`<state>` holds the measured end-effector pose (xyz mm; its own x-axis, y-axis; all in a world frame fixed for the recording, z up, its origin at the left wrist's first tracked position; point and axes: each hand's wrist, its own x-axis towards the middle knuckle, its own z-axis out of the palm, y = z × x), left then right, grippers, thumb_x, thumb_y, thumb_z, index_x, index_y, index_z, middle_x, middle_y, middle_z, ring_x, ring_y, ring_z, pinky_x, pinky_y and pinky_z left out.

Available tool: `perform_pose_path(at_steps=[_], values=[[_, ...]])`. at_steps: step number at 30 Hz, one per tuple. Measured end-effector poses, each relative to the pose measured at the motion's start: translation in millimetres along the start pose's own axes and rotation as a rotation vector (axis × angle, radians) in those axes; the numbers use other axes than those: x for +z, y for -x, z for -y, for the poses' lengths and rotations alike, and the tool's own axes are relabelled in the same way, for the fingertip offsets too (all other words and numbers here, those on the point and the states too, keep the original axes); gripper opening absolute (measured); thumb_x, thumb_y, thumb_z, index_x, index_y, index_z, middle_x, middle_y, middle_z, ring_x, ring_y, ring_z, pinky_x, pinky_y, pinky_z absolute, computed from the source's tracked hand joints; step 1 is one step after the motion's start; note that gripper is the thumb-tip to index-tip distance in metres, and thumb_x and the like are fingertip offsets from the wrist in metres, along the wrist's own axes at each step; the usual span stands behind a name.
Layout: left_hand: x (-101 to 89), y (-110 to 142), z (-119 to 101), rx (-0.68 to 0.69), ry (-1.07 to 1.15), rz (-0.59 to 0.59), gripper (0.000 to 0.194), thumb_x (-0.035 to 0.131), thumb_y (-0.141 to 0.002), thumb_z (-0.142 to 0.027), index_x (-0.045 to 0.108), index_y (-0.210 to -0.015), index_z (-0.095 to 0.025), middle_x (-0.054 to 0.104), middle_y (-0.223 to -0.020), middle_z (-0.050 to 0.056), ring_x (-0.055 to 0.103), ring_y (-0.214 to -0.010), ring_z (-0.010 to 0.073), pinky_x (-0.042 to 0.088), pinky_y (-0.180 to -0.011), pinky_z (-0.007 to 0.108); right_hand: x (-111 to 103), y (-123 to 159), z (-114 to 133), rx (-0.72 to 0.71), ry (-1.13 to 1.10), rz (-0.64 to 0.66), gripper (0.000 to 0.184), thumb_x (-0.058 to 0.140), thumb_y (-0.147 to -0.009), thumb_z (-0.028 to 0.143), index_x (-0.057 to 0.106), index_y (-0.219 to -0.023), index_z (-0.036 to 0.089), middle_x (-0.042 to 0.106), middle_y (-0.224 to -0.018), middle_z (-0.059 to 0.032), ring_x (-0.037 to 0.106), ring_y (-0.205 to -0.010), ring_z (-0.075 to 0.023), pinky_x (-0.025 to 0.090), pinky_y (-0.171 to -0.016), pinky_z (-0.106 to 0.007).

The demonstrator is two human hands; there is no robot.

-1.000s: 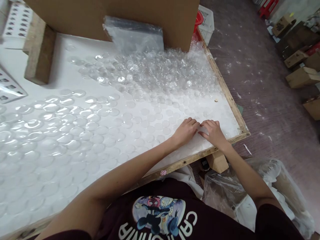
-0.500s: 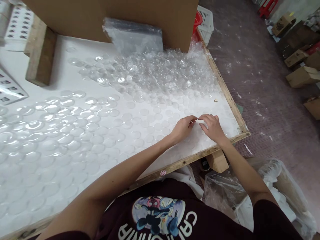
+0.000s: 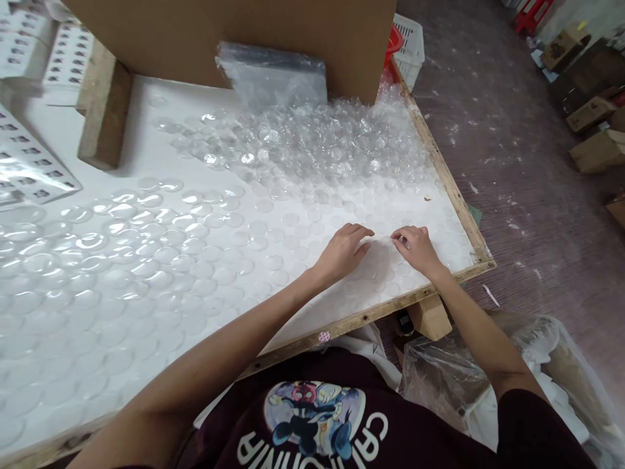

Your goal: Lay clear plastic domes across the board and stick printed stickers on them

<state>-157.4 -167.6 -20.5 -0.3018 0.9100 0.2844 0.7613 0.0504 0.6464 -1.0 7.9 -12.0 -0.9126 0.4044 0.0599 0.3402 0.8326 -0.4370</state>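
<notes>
My left hand [image 3: 346, 249] is just above the white tabletop [image 3: 312, 320], fingers stretched and thumb apart, with nothing visible in it. A short gap to its right is my right hand [image 3: 415, 249], thumb and fingertips pinched together. A small pale or clear bit shows at those fingertips, too small to name. Around and left of both hands lie many clear round discs [image 3: 258, 228], flat on the table in loose rows. Beyond the hands is a heap of clear crinkled plastic pieces [image 3: 336, 133].
A wooden rim [image 3: 439, 166] edges the table. At the back stand a cardboard panel [image 3: 303, 26] and a plastic-wrapped packet [image 3: 278, 78]. A wooden block [image 3: 110, 111] and printed sheets [image 3: 34, 159] lie at left. A plastic-lined box [image 3: 439, 371] is below the near edge.
My hands, fingertips together before, have come apart. The left has moved left and its fingers have opened. The right stays nearly in place, now pinched. The view has shifted slightly.
</notes>
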Motion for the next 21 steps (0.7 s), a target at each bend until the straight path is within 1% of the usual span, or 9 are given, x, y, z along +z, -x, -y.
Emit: perform_pose_path(at_steps=[3, 6, 9, 11, 14, 16, 18, 19, 21], values=[[-2.9, 4, 1, 0.014, -0.028, 0.007, 0.021, 0.053, -0.096, -0.016, 0.065, -0.114, -0.017, 0.07, -0.112, 0.01, 0.062, -0.108, 0.0274, 0.053, -0.094, 0.045, -3, 1, -9, 0.103, -0.151, -0.007, 0.016, 0.055, -0.09, 0.031, 0.066, -0.081, 0.022, 0.072, -0.082, -0.0026, 0.063, -0.075, -0.0191, 0.043, -0.081, -0.034], [2.7, -2, -2, 0.058, -0.083, 0.051, 0.022, 0.052, -0.097, -0.016, 0.064, -0.115, -0.017, 0.07, -0.113, 0.011, 0.061, -0.109, 0.0279, 0.051, -0.094, 0.045, -7, 3, -18, 0.205, -0.179, -0.003, 0.019, 0.055, -0.087, 0.035, 0.064, -0.075, 0.023, 0.069, -0.075, -0.0015, 0.061, -0.071, -0.0184, 0.043, -0.072, -0.031], [14.8, -18, -10, 0.119, -0.169, 0.133, 0.022, 0.054, -0.096, -0.015, 0.064, -0.116, -0.015, 0.069, -0.116, 0.012, 0.06, -0.111, 0.0289, 0.049, -0.094, 0.044, -10, 4, -22, 0.246, -0.083, -0.005, 0.018, 0.057, -0.086, 0.036, 0.064, -0.077, 0.022, 0.07, -0.078, -0.0017, 0.063, -0.074, -0.0195, 0.042, -0.079, -0.035], [23.6, -29, -15, 0.144, -0.236, 0.195, 0.021, 0.056, -0.095, -0.015, 0.064, -0.114, -0.014, 0.069, -0.114, 0.013, 0.059, -0.111, 0.0296, 0.047, -0.093, 0.043, -12, 6, -23, 0.248, -0.013, -0.043, 0.015, 0.058, -0.087, 0.035, 0.064, -0.084, 0.021, 0.071, -0.081, -0.0026, 0.064, -0.081, -0.022, 0.039, -0.085, -0.039], [34.2, -40, -18, 0.149, -0.291, 0.244, 0.018, 0.056, -0.094, -0.012, 0.066, -0.109, -0.012, 0.069, -0.109, 0.015, 0.059, -0.109, 0.0297, 0.046, -0.092, 0.042, -15, 8, -24, 0.233, 0.07, -0.122, 0.015, 0.057, -0.089, 0.032, 0.064, -0.095, 0.02, 0.07, -0.087, -0.0062, 0.063, -0.089, -0.0265, 0.037, -0.088, -0.042], [39.0, -43, -18, 0.145, -0.285, 0.242, 0.02, 0.052, -0.094, -0.008, 0.068, -0.106, -0.012, 0.07, -0.104, 0.015, 0.061, -0.106, 0.029, 0.046, -0.09, 0.042, -16, 6, -24, 0.201, 0.101, -0.167, 0.017, 0.054, -0.09, 0.028, 0.063, -0.101, 0.019, 0.07, -0.097, -0.0102, 0.062, -0.094, -0.0286, 0.037, -0.088, -0.043], [41.9, -43, -17, 0.144, -0.257, 0.226, 0.024, 0.047, -0.096, -0.007, 0.069, -0.103, -0.012, 0.072, -0.101, 0.014, 0.062, -0.102, 0.0282, 0.047, -0.089, 0.042, -15, 2, -24, 0.138, 0.117, -0.187, 0.019, 0.053, -0.091, 0.026, 0.062, -0.106, 0.019, 0.069, -0.11, -0.0131, 0.06, -0.1, -0.0303, 0.037, -0.089, -0.044], [42.7, -43, -17, 0.142, -0.236, 0.219, 0.025, 0.045, -0.096, -0.008, 0.069, -0.103, -0.013, 0.073, -0.099, 0.013, 0.063, -0.101, 0.0278, 0.048, -0.088, 0.042, -13, -1, -24, 0.104, 0.124, -0.184, 0.02, 0.053, -0.092, 0.025, 0.062, -0.108, 0.019, 0.068, -0.114, -0.0134, 0.059, -0.103, -0.0309, 0.036, -0.09, -0.044], [42.9, -42, -17, 0.131, -0.18, 0.211, 0.026, 0.046, -0.096, -0.01, 0.069, -0.107, -0.013, 0.074, -0.098, 0.012, 0.065, -0.098, 0.0264, 0.049, -0.088, 0.041, -9, -7, -24, 0.049, 0.14, -0.164, 0.021, 0.053, -0.092, 0.024, 0.062, -0.11, 0.02, 0.068, -0.117, -0.013, 0.058, -0.106, -0.0318, 0.036, -0.09, -0.044]])
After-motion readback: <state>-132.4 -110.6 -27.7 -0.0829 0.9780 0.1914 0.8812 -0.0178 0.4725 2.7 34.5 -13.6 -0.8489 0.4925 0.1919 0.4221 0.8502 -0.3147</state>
